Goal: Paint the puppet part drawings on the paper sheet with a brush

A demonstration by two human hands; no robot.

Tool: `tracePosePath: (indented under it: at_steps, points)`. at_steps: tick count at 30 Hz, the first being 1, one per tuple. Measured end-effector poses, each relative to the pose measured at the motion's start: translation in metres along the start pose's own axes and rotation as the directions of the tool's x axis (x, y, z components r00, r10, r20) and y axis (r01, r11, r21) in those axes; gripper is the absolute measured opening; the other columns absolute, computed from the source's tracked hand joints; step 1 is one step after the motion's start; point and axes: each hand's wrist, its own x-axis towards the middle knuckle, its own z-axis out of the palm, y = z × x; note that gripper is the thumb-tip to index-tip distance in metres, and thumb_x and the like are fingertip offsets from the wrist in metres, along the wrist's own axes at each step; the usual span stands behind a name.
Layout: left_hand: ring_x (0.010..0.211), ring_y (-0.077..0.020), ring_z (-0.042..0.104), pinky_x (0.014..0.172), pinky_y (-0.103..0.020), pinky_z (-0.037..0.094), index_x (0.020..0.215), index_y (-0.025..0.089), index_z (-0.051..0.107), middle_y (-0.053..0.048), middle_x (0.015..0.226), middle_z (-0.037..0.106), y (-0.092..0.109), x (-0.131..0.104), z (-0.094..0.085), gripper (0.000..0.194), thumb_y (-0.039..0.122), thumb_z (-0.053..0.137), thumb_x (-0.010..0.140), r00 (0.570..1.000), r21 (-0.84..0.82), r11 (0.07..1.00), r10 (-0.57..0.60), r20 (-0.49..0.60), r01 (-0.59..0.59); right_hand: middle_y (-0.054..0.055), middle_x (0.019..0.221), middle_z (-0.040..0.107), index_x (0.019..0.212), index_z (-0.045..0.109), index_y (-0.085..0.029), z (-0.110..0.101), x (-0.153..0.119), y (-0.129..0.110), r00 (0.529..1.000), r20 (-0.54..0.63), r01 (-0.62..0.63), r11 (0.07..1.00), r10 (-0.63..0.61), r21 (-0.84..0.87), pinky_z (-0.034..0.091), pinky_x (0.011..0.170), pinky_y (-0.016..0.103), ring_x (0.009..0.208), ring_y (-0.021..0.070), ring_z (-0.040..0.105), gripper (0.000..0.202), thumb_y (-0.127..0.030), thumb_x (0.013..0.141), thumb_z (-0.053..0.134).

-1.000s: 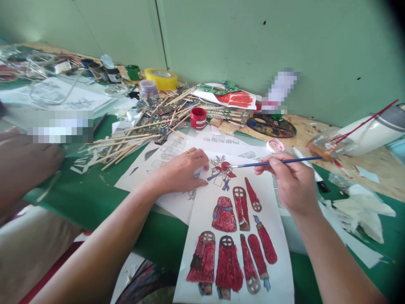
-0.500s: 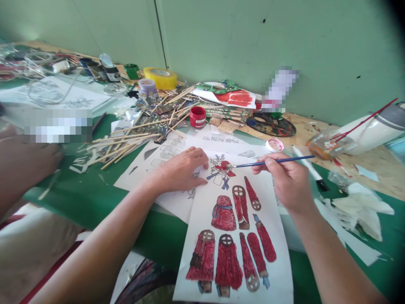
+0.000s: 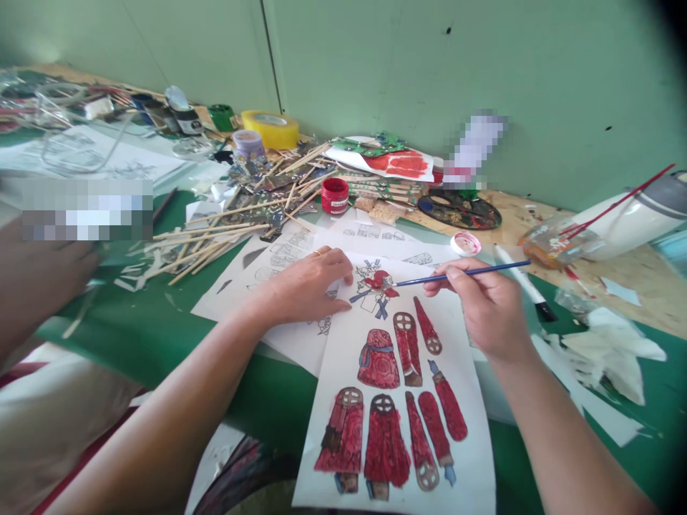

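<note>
A blue-handled paintbrush is pinched in my right hand, its tip touching the small figure drawing at the top of a white sheet. That drawing has red and blue painted patches. Lower on the sheet are several red painted costume parts with brown and blue details. My left hand rests with fingers apart on the sheet's left edge and the papers beneath, holding nothing. Behind the sheet stand an open red paint jar and its upturned lid.
Thin wooden sticks are heaped left of the jar. A dark paint palette, yellow tape roll and white bottle stand along the back. Crumpled tissue lies at right. Another person's hand is at far left.
The paintbrush and my right hand have shifted very slightly, with the tip still on the figure drawing. My left hand stays in place. The other person's hand has moved a little left.
</note>
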Motion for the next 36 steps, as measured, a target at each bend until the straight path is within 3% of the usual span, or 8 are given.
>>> tracePosePath:
  at_steps: [8, 14, 25, 36]
  points:
    - [0.119, -0.0284, 0.057, 0.105, -0.047, 0.048, 0.105, 0.02, 0.064, -0.011, 0.124, 0.062, 0.0, -0.0002, -0.0005, 0.022, 0.034, 0.067, 0.088, 1.0, 0.018, 1.0, 0.018, 0.009, -0.018, 0.003, 0.077, 0.075, 0.087, 0.071, -0.02, -0.0022, 0.0004, -0.0026, 0.999, 0.04, -0.02, 1.0, 0.021, -0.009, 0.057, 0.078, 0.038, 0.072, 0.0188, 0.072, 0.019, -0.031, 0.098, 0.059]
    - [0.119, -0.0286, 0.058, 0.102, -0.045, 0.049, 0.105, 0.021, 0.064, -0.01, 0.124, 0.063, -0.0018, -0.0004, 0.0002, 0.022, 0.033, 0.068, 0.088, 1.0, 0.034, 0.999, 0.022, 0.005, -0.022, 0.004, 0.079, 0.075, 0.088, 0.071, -0.019, -0.0021, 0.0021, -0.0007, 1.0, -0.015, -0.025, 1.0, 0.025, -0.009, 0.058, 0.078, 0.039, 0.073, 0.0192, 0.073, 0.02, -0.033, 0.097, 0.06]
    - [0.123, -0.0281, 0.056, 0.107, -0.046, 0.046, 0.106, 0.023, 0.066, -0.008, 0.13, 0.062, -0.0003, -0.0003, -0.0012, 0.025, 0.041, 0.066, 0.089, 0.999, 0.02, 0.999, -0.028, 0.031, 0.028, 0.002, 0.08, 0.075, 0.09, 0.071, -0.021, -0.0043, 0.0003, -0.0024, 0.996, 0.08, -0.028, 0.999, 0.03, -0.02, 0.058, 0.081, 0.036, 0.077, 0.0175, 0.072, 0.017, -0.028, 0.099, 0.058]
    - [0.121, -0.0273, 0.057, 0.107, -0.045, 0.047, 0.106, 0.021, 0.064, -0.009, 0.126, 0.062, -0.001, -0.0004, 0.0002, 0.022, 0.035, 0.067, 0.089, 1.0, 0.031, 0.999, 0.01, 0.01, -0.011, 0.002, 0.077, 0.074, 0.092, 0.07, -0.021, 0.0006, -0.0018, -0.0068, 0.995, 0.102, 0.008, 1.0, -0.005, -0.025, 0.057, 0.076, 0.035, 0.075, 0.0177, 0.073, 0.016, -0.026, 0.099, 0.056]
